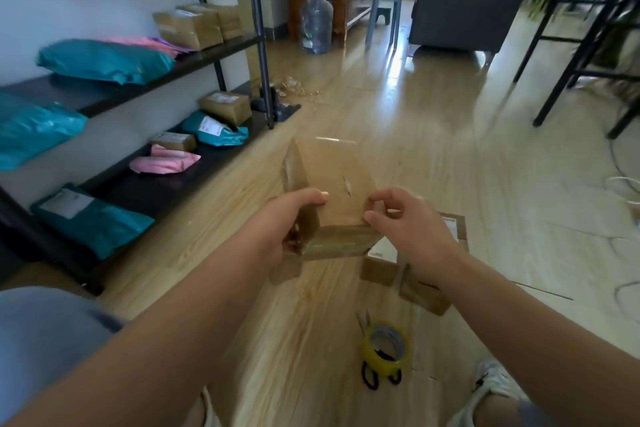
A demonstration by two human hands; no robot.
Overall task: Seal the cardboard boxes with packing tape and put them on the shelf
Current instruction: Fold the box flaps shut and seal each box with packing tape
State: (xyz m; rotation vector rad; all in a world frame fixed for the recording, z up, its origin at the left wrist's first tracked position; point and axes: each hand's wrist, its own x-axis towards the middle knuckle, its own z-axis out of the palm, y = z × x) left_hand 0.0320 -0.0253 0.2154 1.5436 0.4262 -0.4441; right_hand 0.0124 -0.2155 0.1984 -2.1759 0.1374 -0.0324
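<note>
Far left: black metal shelf rack (138,191) w/ teal mailer bags (104,61), pink ones (162,163) & taped brown boxes (194,24) on it. Centre, held up off the floor: small brown cardboard box (332,184), shiny tape over its top. Left hand (294,222) grips its left side, fingers curled over the top edge. Right hand (412,229) pinches the box's near right edge btwn thumb & forefinger. Near right, on the wood floor (433,135): yellow roll of packing tape (386,348), touching black-handled scissors (369,378).
</note>
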